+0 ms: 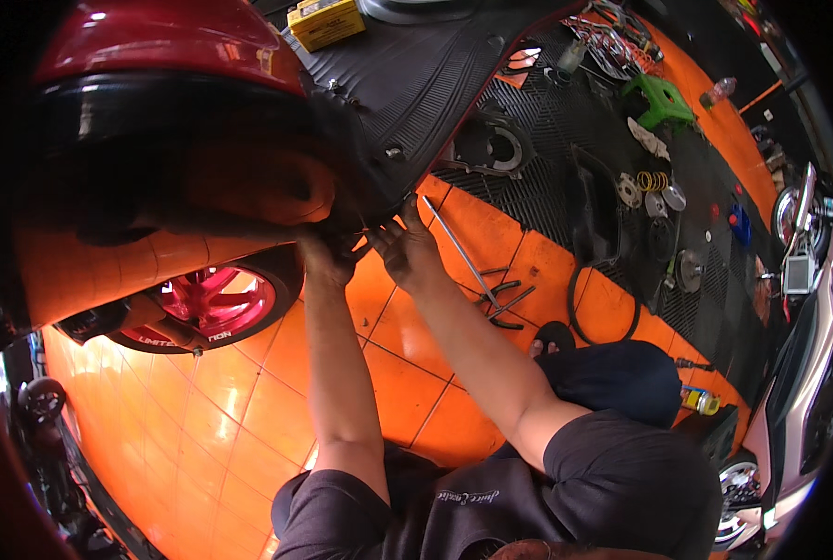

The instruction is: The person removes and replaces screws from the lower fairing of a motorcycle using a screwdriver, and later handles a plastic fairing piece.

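Note:
Both my hands are raised to the lower edge of a scooter's black ribbed floorboard [416, 89], beside its dark body panel. My left hand [330, 263] reaches into shadow under the panel, its fingers mostly hidden. Close beside it on the right is my right hand [409, 252], with bent fingers closed at the floorboard's edge and one finger pointing up along it. Whatever sits between those fingers is too small and dark to make out. A T-handle wrench [468, 252] with a long silver shaft stands just right of my right hand, near other dark handles on the floor.
Left of my arms is a wheel with red spokes [218, 303]. A yellow box [326, 22] rests on the floorboard. On the black mat to the right lie a yellow spring [652, 181], a green stool [659, 101] and loose metal parts. Another scooter [808, 364] stands far right.

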Demonstrator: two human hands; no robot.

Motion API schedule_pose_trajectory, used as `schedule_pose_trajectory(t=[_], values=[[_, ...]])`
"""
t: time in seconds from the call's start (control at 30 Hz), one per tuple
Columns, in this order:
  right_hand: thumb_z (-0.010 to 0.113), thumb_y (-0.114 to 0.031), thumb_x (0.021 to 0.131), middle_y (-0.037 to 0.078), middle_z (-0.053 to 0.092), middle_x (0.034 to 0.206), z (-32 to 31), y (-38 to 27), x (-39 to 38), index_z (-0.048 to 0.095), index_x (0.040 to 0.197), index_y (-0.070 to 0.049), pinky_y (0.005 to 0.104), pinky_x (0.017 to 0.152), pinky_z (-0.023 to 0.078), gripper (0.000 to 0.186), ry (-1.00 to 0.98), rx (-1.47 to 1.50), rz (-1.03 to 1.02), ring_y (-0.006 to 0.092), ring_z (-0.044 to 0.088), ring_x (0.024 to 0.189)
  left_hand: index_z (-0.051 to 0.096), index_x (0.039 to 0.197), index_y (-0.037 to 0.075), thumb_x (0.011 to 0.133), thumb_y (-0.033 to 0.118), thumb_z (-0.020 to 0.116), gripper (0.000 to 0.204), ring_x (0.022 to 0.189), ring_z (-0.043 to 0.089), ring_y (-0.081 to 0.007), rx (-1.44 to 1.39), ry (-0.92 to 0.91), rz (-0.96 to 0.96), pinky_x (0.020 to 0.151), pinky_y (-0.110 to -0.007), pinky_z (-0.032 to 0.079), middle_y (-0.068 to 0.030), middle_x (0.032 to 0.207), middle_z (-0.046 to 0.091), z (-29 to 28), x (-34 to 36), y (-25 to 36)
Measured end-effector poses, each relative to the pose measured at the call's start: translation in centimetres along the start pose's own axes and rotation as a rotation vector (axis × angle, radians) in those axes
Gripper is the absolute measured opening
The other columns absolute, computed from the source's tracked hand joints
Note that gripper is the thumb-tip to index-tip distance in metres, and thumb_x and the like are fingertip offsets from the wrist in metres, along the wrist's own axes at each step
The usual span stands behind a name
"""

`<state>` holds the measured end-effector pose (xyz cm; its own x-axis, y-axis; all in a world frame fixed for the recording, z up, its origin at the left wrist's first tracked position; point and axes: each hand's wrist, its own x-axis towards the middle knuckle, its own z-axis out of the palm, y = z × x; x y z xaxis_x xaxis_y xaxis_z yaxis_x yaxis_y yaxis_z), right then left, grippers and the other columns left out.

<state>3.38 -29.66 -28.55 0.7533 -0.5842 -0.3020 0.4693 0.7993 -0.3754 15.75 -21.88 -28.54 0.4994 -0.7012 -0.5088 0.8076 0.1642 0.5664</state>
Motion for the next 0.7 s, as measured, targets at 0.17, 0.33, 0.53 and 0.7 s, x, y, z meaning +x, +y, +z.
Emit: schedule_pose_trajectory(t=[0.17,0.33,0.53,0.7], values=[[0.055,-0.056,0.090,0.017,0.042,0.138,0.8,-0.3,0.0,0.036,0.140,-0.005,0.0412,0.107,0.037,0.074,0.059,0.018,0.049,0.0289,0.043,0.125,0.052,0.123,0.009,0.094,0.050,0.045,0.051,0.096,0.057,-0.0209,-0.147,-0.190,0.130,0.080,-0.036,0.050,-0.0069,0.115,0.059,1.3,1.2,1.4],[0.032,-0.076,0.086,0.016,0.036,0.144,3.9,-1.5,-0.8,0.027,0.145,-0.001,0.0490,0.112,0.025,0.096,-0.031,0.068,0.125,0.0287,0.034,0.133,0.045,0.134,0.007,0.095,0.044,0.047,0.054,0.121,0.050,-0.0216,-0.217,-0.161,0.280,0.101,-0.037,0.044,-0.0095,0.132,0.052,1.1,2.2,1.3],[0.030,-0.077,0.087,0.017,0.039,0.144,3.6,-4.7,0.2,0.032,0.142,0.003,0.0507,0.110,0.024,0.097,0.104,-0.133,0.189,0.0299,0.034,0.132,0.052,0.127,0.013,0.096,0.032,0.051,0.037,0.102,0.058,-0.0110,-0.409,-0.218,0.219,0.087,-0.024,0.051,-0.0017,0.119,0.058,1.0,2.5,0.7],[0.055,-0.050,0.091,0.013,0.051,0.127,1.6,-6.8,1.0,0.055,0.125,-0.005,0.0399,0.097,0.040,0.056,0.460,-0.486,-0.492,0.0285,0.053,0.112,0.053,0.127,0.011,0.093,0.034,0.056,0.042,0.108,0.058,-0.0185,-0.285,-0.115,0.394,0.088,-0.034,0.050,-0.0029,0.122,0.059,1.8,2.5,0.7]])
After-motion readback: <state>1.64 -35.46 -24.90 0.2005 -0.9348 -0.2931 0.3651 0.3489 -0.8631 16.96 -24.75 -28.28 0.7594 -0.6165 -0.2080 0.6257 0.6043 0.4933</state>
